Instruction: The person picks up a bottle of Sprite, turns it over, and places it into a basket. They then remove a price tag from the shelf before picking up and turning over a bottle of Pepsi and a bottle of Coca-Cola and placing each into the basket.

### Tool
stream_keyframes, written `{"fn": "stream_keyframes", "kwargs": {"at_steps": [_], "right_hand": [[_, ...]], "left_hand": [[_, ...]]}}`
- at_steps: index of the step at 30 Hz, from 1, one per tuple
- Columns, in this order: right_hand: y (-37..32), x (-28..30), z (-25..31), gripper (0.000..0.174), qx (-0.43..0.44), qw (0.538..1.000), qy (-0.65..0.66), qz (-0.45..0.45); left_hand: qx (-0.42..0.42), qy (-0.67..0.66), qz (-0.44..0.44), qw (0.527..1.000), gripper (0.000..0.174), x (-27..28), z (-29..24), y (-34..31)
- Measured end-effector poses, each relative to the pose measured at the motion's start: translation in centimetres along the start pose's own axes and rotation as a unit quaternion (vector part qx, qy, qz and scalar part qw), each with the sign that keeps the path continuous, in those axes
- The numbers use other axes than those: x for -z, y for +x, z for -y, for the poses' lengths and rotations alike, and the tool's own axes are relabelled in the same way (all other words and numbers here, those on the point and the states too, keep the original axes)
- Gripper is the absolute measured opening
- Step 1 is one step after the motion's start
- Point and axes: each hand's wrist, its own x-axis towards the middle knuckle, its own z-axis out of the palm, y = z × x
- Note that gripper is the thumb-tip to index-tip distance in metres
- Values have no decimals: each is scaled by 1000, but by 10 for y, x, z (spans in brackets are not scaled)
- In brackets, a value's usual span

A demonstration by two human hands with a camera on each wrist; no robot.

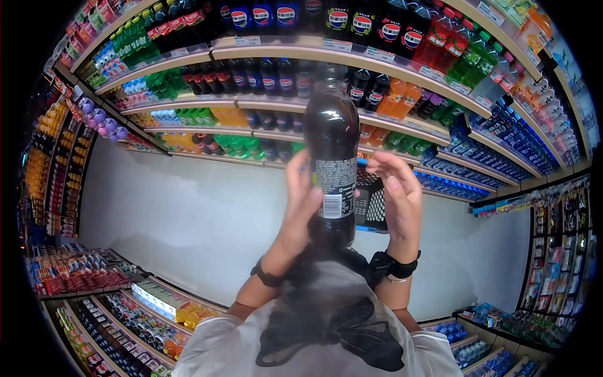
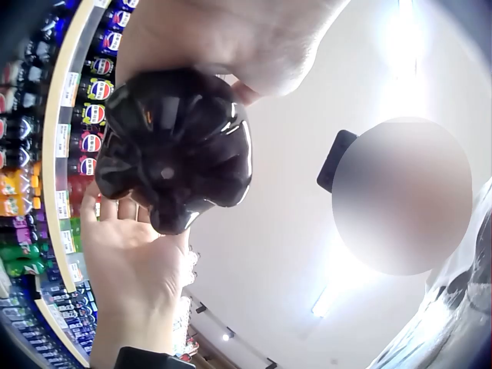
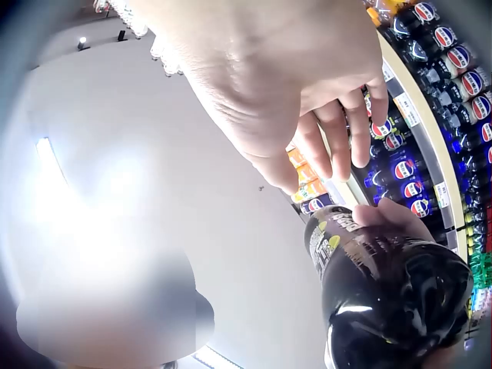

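Observation:
A dark cola bottle [image 1: 333, 135] stands upright before my chest, its back label with small print and a barcode toward the head camera. My left hand [image 1: 301, 195] grips it round the label, thumb at the near side. In the left wrist view the lobed bottle base [image 2: 173, 154] hides part of that hand. My right hand [image 1: 403, 200] is off to the right of the bottle, with fingers loosely bent and nothing in them. The right wrist view shows a gap between the right hand [image 3: 307, 100] and the bottle [image 3: 384, 292], with left fingers [image 3: 392, 219] on the label.
Drink shelves [image 1: 276, 53] packed with cola and colored soda bottles curve across the front. A black shopping basket [image 1: 372, 200] with a blue rim is below, behind the bottle. More stocked shelves stand at left [image 1: 56, 163], right [image 1: 556, 270] and behind me. Pale floor [image 1: 163, 201] lies between.

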Motion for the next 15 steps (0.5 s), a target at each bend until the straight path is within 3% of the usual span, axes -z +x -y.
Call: {"fn": "stream_keyframes", "kwargs": {"at_steps": [8, 10, 13, 15], "right_hand": [[2, -12, -17, 69, -111, 982, 68, 133], [0, -10, -28, 68, -141, 970, 108, 164], [0, -18, -33, 65, -121, 981, 100, 117], [-1, -20, -41, 64, -109, 986, 100, 83]], "left_hand": [[24, 28, 74, 997, 68, 30, 14, -3], [11, 41, 48, 998, 65, 29, 16, -5], [1, 40, -7, 999, 60, 22, 18, -6], [30, 36, 8, 999, 55, 22, 12, -3]]}}
